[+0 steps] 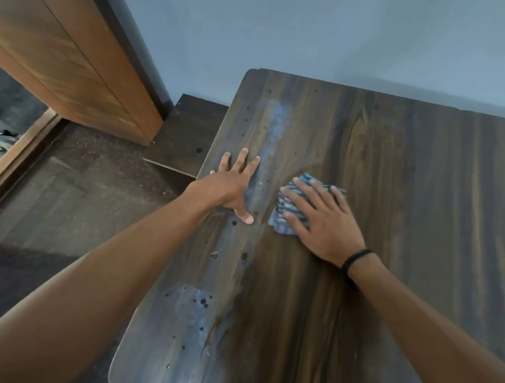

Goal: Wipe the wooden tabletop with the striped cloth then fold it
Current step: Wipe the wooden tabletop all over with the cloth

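Observation:
The dark wooden tabletop point(391, 174) fills the right and lower part of the head view, with pale dusty streaks and small dark spots along its left side. A bunched blue and white striped cloth point(285, 207) lies near the middle. My right hand point(322, 220) presses flat on the cloth with fingers spread, covering most of it. My left hand point(234, 184) rests flat on the bare wood by the table's left edge, fingers straight, a little left of the cloth and apart from it.
A blue-grey wall point(310, 34) stands behind the table. A lower dark shelf or step point(187, 130) sits off the table's left edge. A brown wooden cabinet point(63, 52) stands at the far left above the dark floor point(72, 183).

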